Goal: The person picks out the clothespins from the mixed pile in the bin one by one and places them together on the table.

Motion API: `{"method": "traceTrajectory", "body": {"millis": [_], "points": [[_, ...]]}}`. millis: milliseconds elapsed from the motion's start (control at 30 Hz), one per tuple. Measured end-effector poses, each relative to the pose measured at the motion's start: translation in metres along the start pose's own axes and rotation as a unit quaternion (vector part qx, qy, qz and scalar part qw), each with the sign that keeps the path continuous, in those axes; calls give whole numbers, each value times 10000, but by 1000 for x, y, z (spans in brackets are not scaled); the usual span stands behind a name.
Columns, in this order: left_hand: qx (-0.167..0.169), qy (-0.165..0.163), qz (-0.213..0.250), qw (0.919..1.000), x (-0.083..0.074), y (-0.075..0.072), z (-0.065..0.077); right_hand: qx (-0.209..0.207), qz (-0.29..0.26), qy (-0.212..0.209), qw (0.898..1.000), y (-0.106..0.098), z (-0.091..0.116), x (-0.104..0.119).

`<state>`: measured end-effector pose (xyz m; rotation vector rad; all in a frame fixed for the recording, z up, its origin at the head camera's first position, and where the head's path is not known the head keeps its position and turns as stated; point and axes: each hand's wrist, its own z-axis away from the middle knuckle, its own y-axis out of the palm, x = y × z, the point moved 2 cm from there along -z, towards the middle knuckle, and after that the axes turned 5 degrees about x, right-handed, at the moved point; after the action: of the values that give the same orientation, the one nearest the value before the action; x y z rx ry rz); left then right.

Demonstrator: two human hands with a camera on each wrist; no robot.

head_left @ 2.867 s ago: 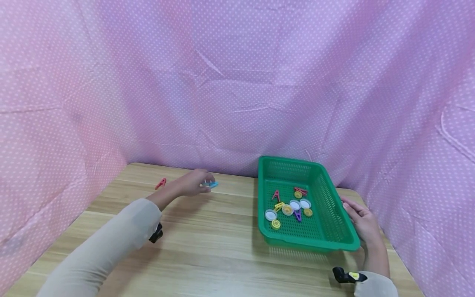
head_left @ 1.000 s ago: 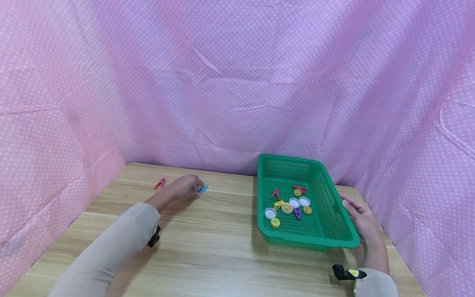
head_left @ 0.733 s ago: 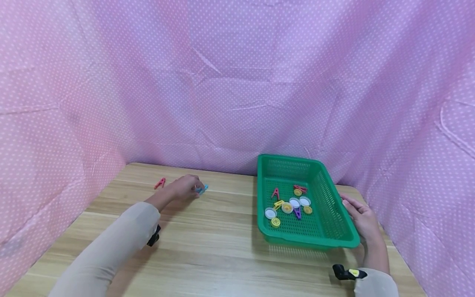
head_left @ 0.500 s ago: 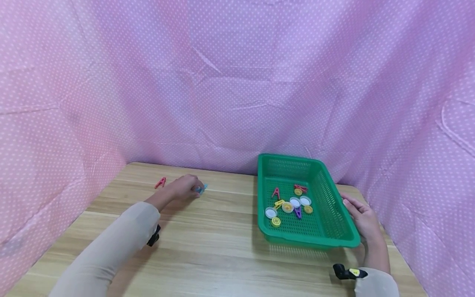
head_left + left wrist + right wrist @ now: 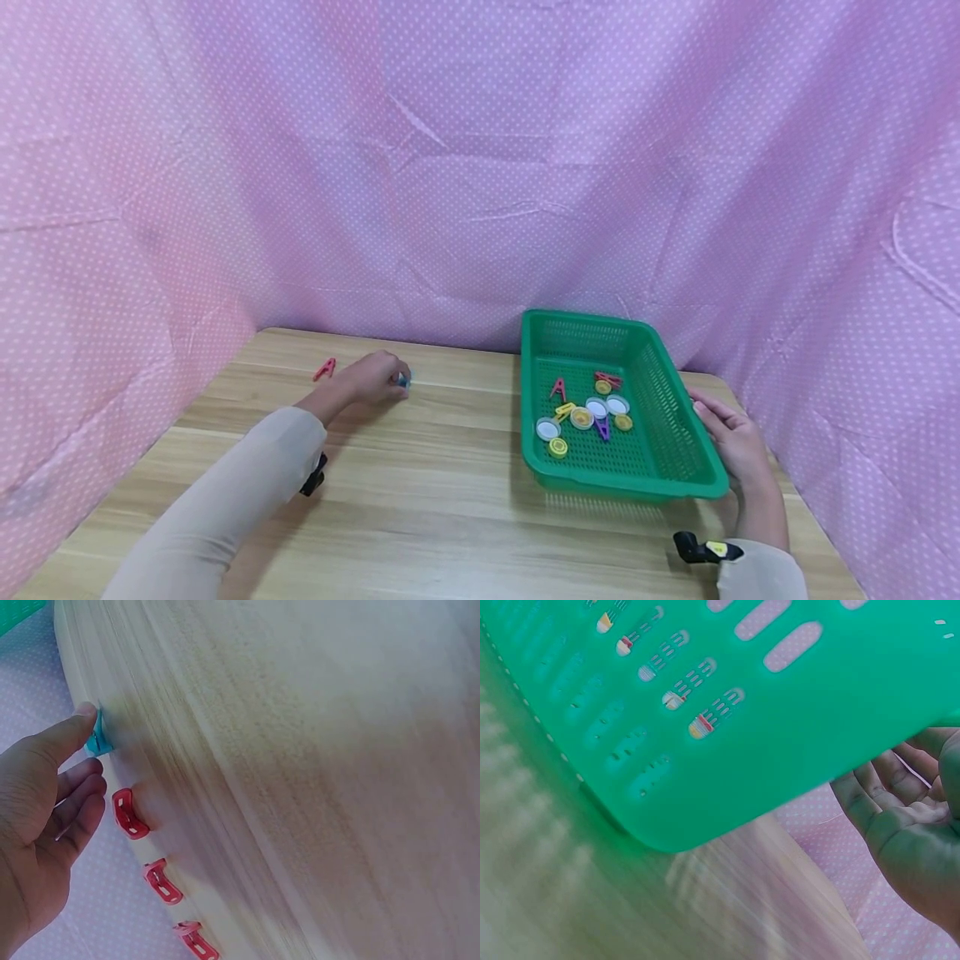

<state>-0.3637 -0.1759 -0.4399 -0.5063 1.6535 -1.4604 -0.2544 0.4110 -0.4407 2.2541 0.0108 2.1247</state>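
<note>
My left hand (image 5: 381,377) is at the back left of the table, pinching a small blue clothespin (image 5: 403,381) that its fingers partly cover. In the left wrist view the thumb lies along the blue clothespin (image 5: 98,739) near the table edge, with the other fingers bent below. Three red clothespins (image 5: 130,814) line that edge beside the hand; the head view shows one red clothespin (image 5: 325,369), left of the wrist. My right hand (image 5: 738,442) grips the right rim of a green basket (image 5: 622,482), thumb at the rim and fingers at the outer side.
Inside the basket lie red clothespins (image 5: 558,388), a purple clothespin (image 5: 602,428), a yellow clothespin (image 5: 565,412), and several white and yellow round caps (image 5: 548,429). A pink dotted curtain (image 5: 480,167) hangs behind and beside the wooden table (image 5: 420,500).
My left hand has shifted left and slightly nearer with the blue clothespin, whose visible part has shrunk behind the fingers. The right hand and basket stay nearly in place.
</note>
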Motion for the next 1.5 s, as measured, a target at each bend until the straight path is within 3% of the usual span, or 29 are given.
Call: {"method": "traceTrajectory", "body": {"millis": [333, 600, 1033, 1333, 1500], "points": [[-93, -65, -269, 9996, 3, 0, 0, -45, 66, 10, 10000, 3, 1, 2], [-138, -124, -126, 9997, -1, -11, 3, 62, -28, -16, 10000, 3, 1, 3], [-377, 514, -339, 9974, -18, -43, -12, -4, 68, -8, 10000, 2, 3, 2], [-293, 649, -444, 9965, -46, -61, -26, -31, -3, 41, 10000, 2, 2, 1], [-423, 1083, -615, 9913, -60, -65, -36, -90, -29, 74, 9999, 1, 1, 1]]}}
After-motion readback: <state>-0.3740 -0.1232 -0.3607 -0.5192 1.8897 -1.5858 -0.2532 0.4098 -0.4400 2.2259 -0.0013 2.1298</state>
